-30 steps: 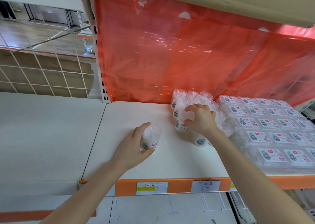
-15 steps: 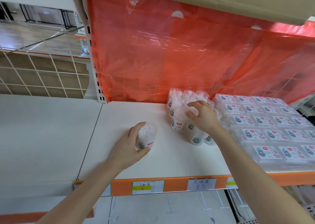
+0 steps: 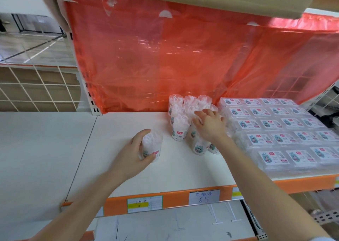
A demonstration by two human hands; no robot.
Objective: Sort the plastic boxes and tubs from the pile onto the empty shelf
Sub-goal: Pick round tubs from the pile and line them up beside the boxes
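Left hand (image 3: 134,154) grips one tub (image 3: 153,147) upright on the shelf (image 3: 124,125), frame centre. Right hand (image 3: 209,125), fingers extended, rests on the tub cluster (image 3: 178,119) beside flat boxes (image 3: 275,130).

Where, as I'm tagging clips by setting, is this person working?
Probably a shop aisle being stocked: a white shelf with an orange edge strip carrying price labels, one handwritten, and rows of identical labelled clear plastic boxes beside a cluster of matching tubs.
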